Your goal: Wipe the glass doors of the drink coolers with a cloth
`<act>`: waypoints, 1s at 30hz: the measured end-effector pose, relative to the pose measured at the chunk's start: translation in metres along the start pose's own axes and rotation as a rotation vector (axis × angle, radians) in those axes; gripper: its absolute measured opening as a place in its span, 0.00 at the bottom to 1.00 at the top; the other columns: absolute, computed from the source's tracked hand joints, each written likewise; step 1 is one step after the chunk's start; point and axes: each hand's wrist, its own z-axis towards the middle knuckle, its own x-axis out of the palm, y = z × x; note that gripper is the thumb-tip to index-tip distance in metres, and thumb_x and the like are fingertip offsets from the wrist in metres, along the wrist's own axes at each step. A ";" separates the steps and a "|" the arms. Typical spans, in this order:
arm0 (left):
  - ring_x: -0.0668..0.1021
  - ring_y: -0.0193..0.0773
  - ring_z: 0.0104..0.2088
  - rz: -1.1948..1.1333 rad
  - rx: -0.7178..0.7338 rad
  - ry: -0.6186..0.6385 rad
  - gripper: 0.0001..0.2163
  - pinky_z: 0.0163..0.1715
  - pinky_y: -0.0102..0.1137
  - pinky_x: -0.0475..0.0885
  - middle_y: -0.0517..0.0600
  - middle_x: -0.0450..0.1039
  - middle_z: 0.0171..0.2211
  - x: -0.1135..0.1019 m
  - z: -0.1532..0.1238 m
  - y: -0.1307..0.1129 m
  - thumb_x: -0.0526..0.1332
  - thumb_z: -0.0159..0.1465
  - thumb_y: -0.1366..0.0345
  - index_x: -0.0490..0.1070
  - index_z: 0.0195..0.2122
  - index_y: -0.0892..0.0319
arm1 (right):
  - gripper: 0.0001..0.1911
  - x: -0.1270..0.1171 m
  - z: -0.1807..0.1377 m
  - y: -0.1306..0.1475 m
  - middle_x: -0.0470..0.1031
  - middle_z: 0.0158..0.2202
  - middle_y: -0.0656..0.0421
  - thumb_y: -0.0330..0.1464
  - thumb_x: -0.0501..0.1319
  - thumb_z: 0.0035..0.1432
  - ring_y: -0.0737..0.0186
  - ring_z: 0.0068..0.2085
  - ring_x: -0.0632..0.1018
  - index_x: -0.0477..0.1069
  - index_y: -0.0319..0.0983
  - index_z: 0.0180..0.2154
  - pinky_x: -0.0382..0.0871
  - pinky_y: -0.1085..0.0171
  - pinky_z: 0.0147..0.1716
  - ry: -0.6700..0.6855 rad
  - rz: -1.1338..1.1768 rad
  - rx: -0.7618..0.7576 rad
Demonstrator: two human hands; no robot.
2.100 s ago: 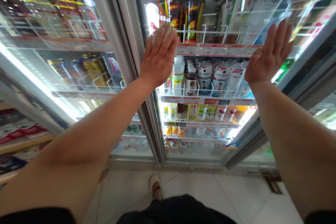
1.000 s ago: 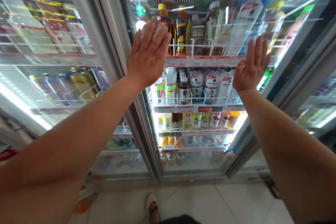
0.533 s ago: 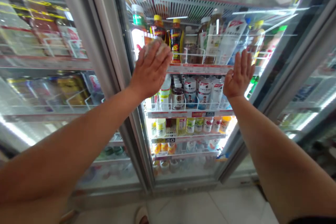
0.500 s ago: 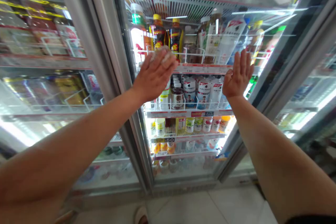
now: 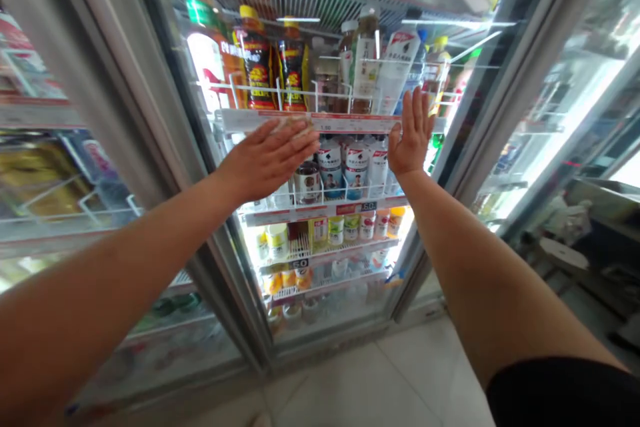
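Head view, left hand [image 5: 270, 161], cloth [image 5: 294, 122] mostly hidden

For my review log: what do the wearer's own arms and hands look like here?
The left hand and right hand are both ungloved. A black sleeve shows on the right arm, which is bare below it. The left arm shows no sleeve in view. Neither wrist shows a watch or bracelet; rings are too small to tell.
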 end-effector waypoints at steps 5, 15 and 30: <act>0.52 0.44 0.73 -0.046 -0.260 -0.301 0.23 0.73 0.52 0.45 0.51 0.59 0.70 0.009 0.020 -0.017 0.48 0.72 0.67 0.60 0.68 0.57 | 0.35 -0.019 -0.002 0.035 0.52 0.74 0.53 0.29 0.44 0.63 0.53 0.75 0.48 0.52 0.39 0.71 0.51 0.40 0.70 0.002 0.178 0.177; 0.72 0.46 0.63 -0.925 -0.466 -0.531 0.26 0.63 0.48 0.70 0.57 0.66 0.65 0.048 0.046 -0.071 0.51 0.73 0.60 0.52 0.71 0.52 | 0.28 0.004 -0.072 0.194 0.70 0.64 0.55 0.35 0.52 0.72 0.63 0.61 0.76 0.53 0.38 0.69 0.76 0.52 0.57 -0.070 0.900 0.492; 0.63 0.51 0.69 -0.220 -0.110 -0.465 0.33 0.70 0.53 0.55 0.52 0.67 0.65 -0.008 -0.098 -0.049 0.59 0.66 0.68 0.52 0.72 0.49 | 0.26 0.025 -0.059 0.199 0.58 0.71 0.64 0.39 0.49 0.72 0.61 0.74 0.52 0.57 0.49 0.69 0.40 0.48 0.75 0.065 0.096 -0.075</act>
